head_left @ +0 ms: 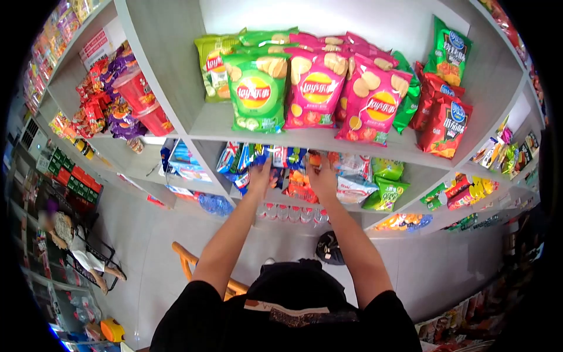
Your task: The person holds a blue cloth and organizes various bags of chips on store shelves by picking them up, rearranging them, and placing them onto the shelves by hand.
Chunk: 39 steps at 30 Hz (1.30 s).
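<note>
Both my hands reach into the lower shelf compartment among packed snack bags. My left hand [260, 175] is at the blue snack bags [237, 157], its fingers bent against a blue packet, partly hidden from above. To its right, my right hand [322, 178] has its fingers closed around the edge of a small orange-and-dark snack bag [315, 159]. Between the hands and lower down lies an orange-red bag [298, 186]. White-and-red bags [355, 186] and green bags [387, 192] stand to the right of my right hand.
Above, the shelf holds green chip bags [255, 91], pink chip bags [375, 105] and red bags [447, 126]. Clear bottles [287, 212] line the level below. A wooden chair [186, 258] and black bag [329, 247] are near me. A person [73, 234] sits at left.
</note>
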Available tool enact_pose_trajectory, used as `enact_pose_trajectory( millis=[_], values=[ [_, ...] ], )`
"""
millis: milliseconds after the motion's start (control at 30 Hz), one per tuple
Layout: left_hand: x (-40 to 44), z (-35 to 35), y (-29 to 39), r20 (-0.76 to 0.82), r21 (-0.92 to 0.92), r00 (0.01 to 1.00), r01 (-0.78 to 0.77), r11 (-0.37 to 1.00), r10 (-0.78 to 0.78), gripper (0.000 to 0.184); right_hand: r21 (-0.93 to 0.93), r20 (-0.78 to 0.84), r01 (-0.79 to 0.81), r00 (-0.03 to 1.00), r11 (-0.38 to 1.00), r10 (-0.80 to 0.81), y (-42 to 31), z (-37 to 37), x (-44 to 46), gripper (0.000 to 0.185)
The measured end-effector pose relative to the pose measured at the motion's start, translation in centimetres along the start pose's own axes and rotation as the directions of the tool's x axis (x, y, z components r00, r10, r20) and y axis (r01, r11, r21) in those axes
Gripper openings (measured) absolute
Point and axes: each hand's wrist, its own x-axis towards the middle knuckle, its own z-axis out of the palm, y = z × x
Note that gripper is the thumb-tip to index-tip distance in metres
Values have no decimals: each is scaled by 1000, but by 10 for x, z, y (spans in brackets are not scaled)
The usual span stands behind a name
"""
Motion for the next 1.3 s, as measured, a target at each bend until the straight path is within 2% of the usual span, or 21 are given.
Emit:
enact_pose_trajectory(
  millis=[33,133,167,200,233,267,333,433,533,633,667,700,733,767,800,867,933,1000,1100,1233,1300],
  values=[
    [0,-2,-6,11,21,994,-112,993,112,33,55,-14,-50,999,997,51,0,-4,-4,53],
    [-10,-2,-16,-36,77,994,-102,992,105,27,148,70,-50,997,988,40,9,-15,-17,42],
    [-1,-12,-32,27,140,987,-163,977,161,25,115,-58,170,985,979,-165,28,-7,-22,37],
    [-21,-3,-26,28,70,987,-161,984,159,22,176,-86,133,989,975,-120,18,-18,-32,32],
    [-14,-20,-47,207,178,954,-256,950,218,18,185,177,-92,983,978,59,3,-43,-40,31],
    [-47,-9,-29,224,274,966,-191,943,130,16,216,180,-35,984,976,-5,-1,-55,-48,30],
    [-66,-10,-25,442,388,897,-192,901,0,17,225,377,-54,925,973,-37,8,-67,-57,24],
    [-119,15,39,554,569,801,-164,806,-228,21,395,530,-201,847,897,-44,-17,-112,-55,23],
    [-145,34,112,701,564,711,-503,655,-58,26,474,442,-85,884,877,-153,-59,-162,-29,16],
    [-187,66,215,718,499,687,-617,608,107,21,517,168,250,909,819,-383,-120,-224,22,16],
    [-208,83,253,679,533,696,-686,495,232,18,481,101,352,887,803,-450,-137,-243,42,18],
    [-207,90,282,717,355,617,-724,592,324,14,526,-47,438,871,729,-490,-160,-254,61,17],
    [-210,110,338,623,334,549,-831,446,557,12,438,-189,563,819,701,-541,-212,-290,93,16],
    [-211,120,368,584,297,496,-867,399,643,13,314,-342,727,687,611,-641,-233,-298,118,16],
    [-214,134,396,553,269,439,-899,347,708,13,375,-305,650,760,661,-574,-252,-309,136,16],
    [-208,154,445,506,146,289,-957,250,813,15,259,-435,772,630,581,-643,-294,-323,177,17],
    [-199,175,483,404,216,214,-967,135,889,17,106,-523,847,493,521,-695,-323,-327,224,20],
    [-175,189,520,402,382,143,-924,-24,904,26,61,-483,799,549,599,-682,-348,-330,257,27],
    [-141,206,551,364,603,149,-790,-111,919,43,-25,-415,731,613,682,-672,-371,-325,297,42],
    [-130,220,571,400,770,557,-635,63,728,72,-79,-217,497,837,864,-502,-386,-322,328,69],
    [-127,225,575,432,769,613,-634,86,661,70,-56,-183,477,859,877,-478,-386,-313,338,73]
  ],
)
